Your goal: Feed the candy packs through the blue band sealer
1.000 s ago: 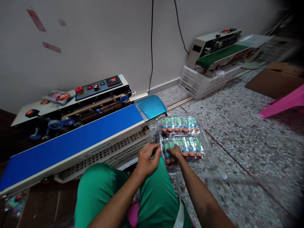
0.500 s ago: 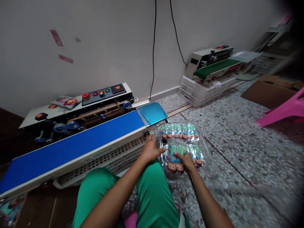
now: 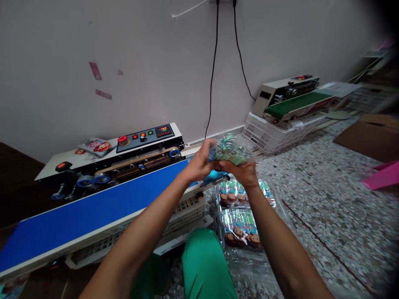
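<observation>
A clear plastic bag of small green printed packets [image 3: 232, 150], blurred by motion, is held up between both hands. My left hand [image 3: 201, 162] grips its left end, the thumb pressed in at the bottom. Fingers of my right hand [image 3: 245, 171] are wrapped round its lower right side. Below on the floor lies a clear plastic tray or bag [image 3: 282, 214] with two rows of shiny packets [image 3: 238, 226] showing cartoon faces. Behind the hands is the light-blue end plate [image 3: 215, 176] of a conveyor sealing machine, partly covered by my left hand.
The sealer's blue belt [image 3: 102, 214] runs along the left beside its lit control panel [image 3: 146, 137]. A second machine with a green belt [image 3: 299, 104] stands on a white crate [image 3: 260, 135]. Cardboard [image 3: 368, 135] and a pink stool part [image 3: 382, 176] are at right. Black cables [image 3: 213, 70] hang down the wall.
Both hands have risen from the floor tray to beside the sealer's end plate. The packets my right hand touched in the tray are apparently now lifted in the bag. The camera view has shifted.
</observation>
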Demonstrator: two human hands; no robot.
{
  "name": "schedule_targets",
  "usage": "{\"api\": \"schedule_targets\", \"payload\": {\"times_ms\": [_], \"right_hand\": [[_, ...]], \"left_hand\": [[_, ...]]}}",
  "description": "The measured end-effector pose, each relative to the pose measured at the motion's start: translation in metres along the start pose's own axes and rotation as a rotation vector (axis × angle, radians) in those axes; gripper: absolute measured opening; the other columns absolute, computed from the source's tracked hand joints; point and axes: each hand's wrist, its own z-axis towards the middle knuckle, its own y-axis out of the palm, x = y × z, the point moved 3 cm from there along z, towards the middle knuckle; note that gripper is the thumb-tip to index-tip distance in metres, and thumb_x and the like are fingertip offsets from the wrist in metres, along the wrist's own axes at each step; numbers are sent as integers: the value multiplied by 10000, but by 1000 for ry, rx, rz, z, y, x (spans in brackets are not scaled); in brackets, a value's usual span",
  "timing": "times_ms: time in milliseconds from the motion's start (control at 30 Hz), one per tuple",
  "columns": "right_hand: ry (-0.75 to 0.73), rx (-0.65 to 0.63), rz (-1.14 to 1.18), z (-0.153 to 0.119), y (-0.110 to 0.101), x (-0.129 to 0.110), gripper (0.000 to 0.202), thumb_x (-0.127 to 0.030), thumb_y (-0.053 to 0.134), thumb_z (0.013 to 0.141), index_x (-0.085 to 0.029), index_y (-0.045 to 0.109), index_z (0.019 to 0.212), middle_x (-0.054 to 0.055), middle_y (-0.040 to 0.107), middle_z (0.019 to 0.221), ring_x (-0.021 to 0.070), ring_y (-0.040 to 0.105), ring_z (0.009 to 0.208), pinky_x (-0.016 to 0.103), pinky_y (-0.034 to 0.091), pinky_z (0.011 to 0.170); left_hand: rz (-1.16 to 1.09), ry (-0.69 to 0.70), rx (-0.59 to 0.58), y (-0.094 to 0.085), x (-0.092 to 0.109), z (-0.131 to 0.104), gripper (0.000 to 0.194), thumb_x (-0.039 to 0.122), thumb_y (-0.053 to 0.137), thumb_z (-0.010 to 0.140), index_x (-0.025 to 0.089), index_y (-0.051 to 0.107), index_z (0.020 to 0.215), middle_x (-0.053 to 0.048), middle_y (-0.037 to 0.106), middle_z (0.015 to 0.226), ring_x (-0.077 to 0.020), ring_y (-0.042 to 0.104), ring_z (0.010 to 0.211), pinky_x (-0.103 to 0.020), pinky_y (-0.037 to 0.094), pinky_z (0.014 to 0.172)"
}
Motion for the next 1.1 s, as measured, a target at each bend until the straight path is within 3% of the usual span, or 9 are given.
{"api": "schedule_targets", "payload": {"times_ms": [167, 267, 367, 467, 533, 667, 867, 1100], "right_hand": [[79, -79, -146, 19, 14, 50, 601, -398, 809, 541, -175, 614, 1065, 48, 693, 978, 194, 646, 866, 375, 501, 857], [129, -58, -193, 20, 13, 61, 515, -401, 786, 581, -158, 645, 1012, 54, 705, 933, 204, 654, 845, 380, 512, 836], [82, -74, -147, 21, 12, 55, 412, -376, 763, 628, -161, 668, 967, 55, 707, 950, 197, 654, 855, 377, 506, 857], [54, -109, -120, 20, 11, 51, 396, -343, 780, 616, -168, 674, 955, 53, 705, 973, 199, 648, 891, 378, 496, 877], [85, -154, -127, 18, 10, 52, 408, -335, 800, 586, -169, 682, 939, 51, 711, 954, 209, 648, 906, 382, 497, 878], [149, -184, -124, 11, 10, 52, 346, -357, 780, 612, -172, 707, 896, 43, 724, 898, 207, 667, 837, 382, 517, 843], [70, -70, -144, 10, 13, 47, 286, -359, 768, 626, -189, 715, 849, 37, 728, 870, 203, 670, 804, 381, 533, 818], [130, -151, -25, -3, 32, 36, 298, -361, 778, 620, -186, 718, 854, 44, 730, 880, 217, 678, 798, 386, 546, 793]], "left_hand": [[-59, -125, 67, -3, -65, 0, 648, 147, 709, 610, 169, 436, 1197, -99, 572, 1147, -243, 556, 1049, -357, 423, 923], [-97, -161, 134, -1, -79, -4, 580, 201, 732, 620, 166, 471, 1137, -88, 595, 1112, -231, 563, 1046, -345, 423, 920], [-173, -139, 165, -2, -75, -4, 525, 180, 723, 630, 169, 486, 1098, -71, 612, 1066, -208, 579, 1005, -317, 432, 901], [-272, -141, 171, -2, -71, -6, 624, 155, 733, 609, 177, 467, 1173, -75, 616, 1093, -204, 585, 1002, -314, 441, 898], [-282, -163, 140, -2, -72, -8, 673, 164, 754, 584, 168, 482, 1200, -81, 617, 1113, -219, 578, 1029, -326, 433, 923], [-283, -197, 50, 3, -69, -12, 564, 188, 738, 614, 139, 558, 1146, -82, 634, 1092, -231, 576, 1037, -340, 426, 945], [-320, -253, 132, 11, -64, -15, 524, 192, 712, 647, 155, 554, 1145, -62, 656, 1019, -215, 613, 930, -342, 491, 851], [-370, -292, 171, 1, -56, -41, 533, 206, 765, 602, 159, 598, 1106, -63, 663, 1012, -215, 618, 918, -340, 494, 847]]}}
